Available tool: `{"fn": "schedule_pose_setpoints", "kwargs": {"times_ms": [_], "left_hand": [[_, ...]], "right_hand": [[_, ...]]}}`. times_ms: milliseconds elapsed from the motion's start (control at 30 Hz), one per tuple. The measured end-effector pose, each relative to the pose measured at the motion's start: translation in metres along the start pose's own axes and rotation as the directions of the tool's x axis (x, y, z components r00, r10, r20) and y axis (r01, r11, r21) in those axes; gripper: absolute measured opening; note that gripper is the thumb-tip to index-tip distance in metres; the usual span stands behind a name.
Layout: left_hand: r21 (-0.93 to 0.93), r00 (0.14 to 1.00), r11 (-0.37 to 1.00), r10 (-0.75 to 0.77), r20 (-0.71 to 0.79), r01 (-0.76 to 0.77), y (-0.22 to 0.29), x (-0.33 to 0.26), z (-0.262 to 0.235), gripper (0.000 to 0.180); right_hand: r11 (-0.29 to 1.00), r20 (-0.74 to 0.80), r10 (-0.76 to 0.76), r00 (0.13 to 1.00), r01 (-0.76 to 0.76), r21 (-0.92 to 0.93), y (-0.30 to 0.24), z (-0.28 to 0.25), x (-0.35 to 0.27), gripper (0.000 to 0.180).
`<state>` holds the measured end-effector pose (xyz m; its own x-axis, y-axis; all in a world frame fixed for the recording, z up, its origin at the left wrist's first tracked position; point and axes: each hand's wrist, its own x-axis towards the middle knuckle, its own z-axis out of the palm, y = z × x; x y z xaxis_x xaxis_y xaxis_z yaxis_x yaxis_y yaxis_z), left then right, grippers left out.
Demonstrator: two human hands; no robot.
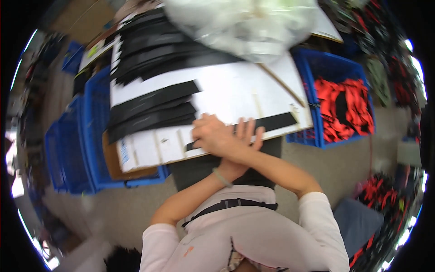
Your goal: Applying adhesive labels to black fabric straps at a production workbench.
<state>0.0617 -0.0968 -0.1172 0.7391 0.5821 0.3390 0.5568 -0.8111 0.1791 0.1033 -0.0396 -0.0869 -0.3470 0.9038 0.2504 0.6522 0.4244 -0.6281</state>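
Blue crates (86, 145) flank a white board (226, 90) that serves as the work surface, with a heap of black strips (154, 109) on its left part and a clear plastic bag (244, 22) at the far edge. The arms cross at the near edge: the right hand (215, 136) lies flat, palm down, on one black strip (272, 122). The left hand (242, 140) lies beneath it, fingers spread open, touching the same strip. Red and black pieces (344, 109) fill a crate to the right.
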Motion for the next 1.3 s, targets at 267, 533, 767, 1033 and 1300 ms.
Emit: {"fn": "schedule_pose_setpoints", "kwargs": {"times_ms": [267,533,767,1033,1300], "left_hand": [[-0.015,0.998,1.0,-0.026,-0.062,0.025,-0.011,-0.004,-0.003,0.049],[0.01,0.995,1.0,-0.003,-0.104,0.004,-0.014,-0.001,0.002,0.05],[-0.366,0.997,0.931,-0.038,-0.063,0.012,-0.017,-0.005,-0.01,0.044],[-0.121,0.975,0.991,0.038,-0.217,-0.065,-0.099,-0.003,-0.133,0.034],[0.003,0.97,0.982,-0.187,-0.155,0.19,-0.229,-0.037,-0.113,0.03]], "right_hand": [[0.987,0.056,0.116,0.992,-0.122,0.101,-0.011,0.003,0.015,0.011],[0.987,0.03,0.129,0.991,-0.132,0.096,-0.009,0.002,0.017,0.013],[0.764,0.191,0.305,0.933,-0.359,0.536,-0.019,-0.052,0.023,0.01],[0.605,-0.07,0.466,0.882,-0.259,0.753,0.011,-0.126,0.008,0.012],[0.991,-0.316,0.044,0.948,-0.002,0.131,0.044,-0.066,0.149,0.014]]}}
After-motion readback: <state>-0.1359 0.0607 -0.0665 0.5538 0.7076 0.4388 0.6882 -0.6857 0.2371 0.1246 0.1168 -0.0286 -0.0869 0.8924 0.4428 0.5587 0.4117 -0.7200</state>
